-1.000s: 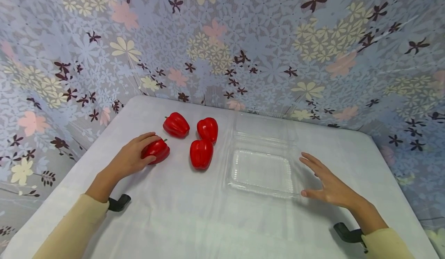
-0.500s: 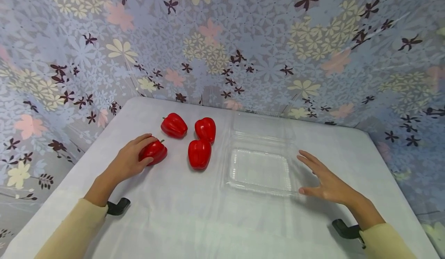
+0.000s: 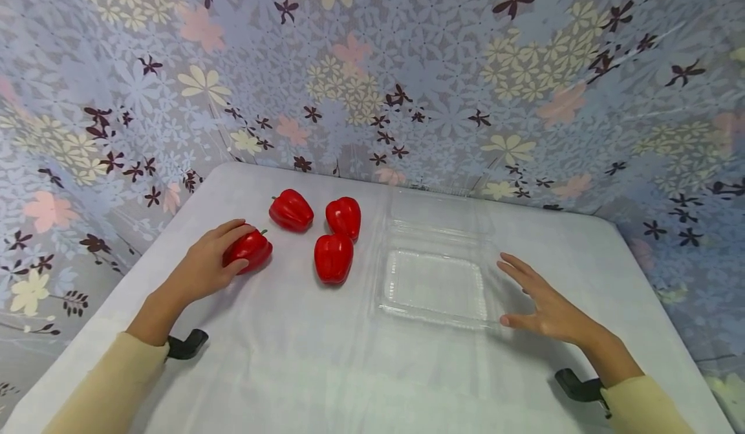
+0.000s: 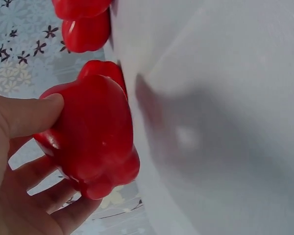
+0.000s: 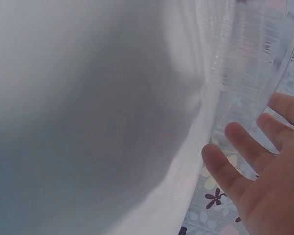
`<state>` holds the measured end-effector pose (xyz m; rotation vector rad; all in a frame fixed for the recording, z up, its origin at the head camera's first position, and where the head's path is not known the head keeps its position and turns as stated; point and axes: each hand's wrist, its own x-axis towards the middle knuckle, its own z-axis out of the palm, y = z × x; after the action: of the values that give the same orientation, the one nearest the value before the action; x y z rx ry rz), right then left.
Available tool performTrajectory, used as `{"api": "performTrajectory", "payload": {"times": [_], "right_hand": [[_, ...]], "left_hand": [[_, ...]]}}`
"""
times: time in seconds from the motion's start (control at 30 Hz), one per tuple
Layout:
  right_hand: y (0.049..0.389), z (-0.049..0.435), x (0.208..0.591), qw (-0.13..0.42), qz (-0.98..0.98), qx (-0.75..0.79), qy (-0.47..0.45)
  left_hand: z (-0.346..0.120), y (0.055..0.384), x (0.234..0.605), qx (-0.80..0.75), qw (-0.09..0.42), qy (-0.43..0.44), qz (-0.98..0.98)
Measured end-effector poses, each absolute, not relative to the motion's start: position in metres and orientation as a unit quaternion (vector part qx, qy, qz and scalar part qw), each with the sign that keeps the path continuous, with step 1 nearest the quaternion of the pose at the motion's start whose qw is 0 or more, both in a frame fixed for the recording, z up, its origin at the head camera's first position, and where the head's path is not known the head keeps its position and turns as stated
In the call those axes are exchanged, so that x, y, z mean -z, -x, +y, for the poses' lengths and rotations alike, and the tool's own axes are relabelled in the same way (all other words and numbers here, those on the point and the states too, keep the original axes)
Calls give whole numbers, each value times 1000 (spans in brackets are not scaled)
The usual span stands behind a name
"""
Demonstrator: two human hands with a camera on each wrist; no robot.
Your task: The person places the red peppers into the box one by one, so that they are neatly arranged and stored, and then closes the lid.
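Evidently the person had a good hold of one red bell pepper (image 3: 250,251), out toward the left side of the white-covered table (image 3: 302,369). The left hand (image 3: 204,262) gripped it, thumb pressed to one side and fingers curved around the other, opened just as wide as the pepper's body; its green stem pointed away, and I couldn't tell whether its underside was touching the cloth. Just beyond it lay a second pepper (image 3: 291,211), on its side, well apart from the right hand. A third pepper (image 3: 345,217) sat to the right of that one, with a fourth pepper (image 3: 334,259) right in front, so close that they overlapped from where I stood. Further right was a clear plastic container (image 3: 436,288), its lid (image 3: 433,211) folded open toward the flowered backdrop (image 3: 407,65). Beside the container's right edge hovered the right hand (image 3: 544,304), thumb and fingers spread wide, holding nothing; whether a fingertip brushed the plastic, I couldn't say. Both pale yellow sleeves ended near dark wrist-worn devices.
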<state>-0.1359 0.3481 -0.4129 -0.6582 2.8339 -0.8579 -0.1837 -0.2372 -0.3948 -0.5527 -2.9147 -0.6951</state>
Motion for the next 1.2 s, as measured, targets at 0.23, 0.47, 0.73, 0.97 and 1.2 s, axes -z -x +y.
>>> {"api": "performTrajectory", "payload": {"times": [0.23, 0.47, 0.73, 0.97, 1.2], "right_hand": [[137, 347, 413, 56, 932, 284, 219], [136, 348, 413, 46, 933, 275, 227], [136, 347, 414, 43, 934, 273, 228], [136, 346, 415, 42, 933, 275, 230], [136, 346, 415, 38, 934, 273, 228]], "left_hand": [[-241, 175, 384, 228, 71, 195, -951], [-232, 170, 375, 251, 99, 226, -936], [-223, 162, 357, 267, 144, 246, -921], [-213, 155, 346, 255, 154, 273, -915], [-207, 158, 344, 257, 147, 304, -906]]}}
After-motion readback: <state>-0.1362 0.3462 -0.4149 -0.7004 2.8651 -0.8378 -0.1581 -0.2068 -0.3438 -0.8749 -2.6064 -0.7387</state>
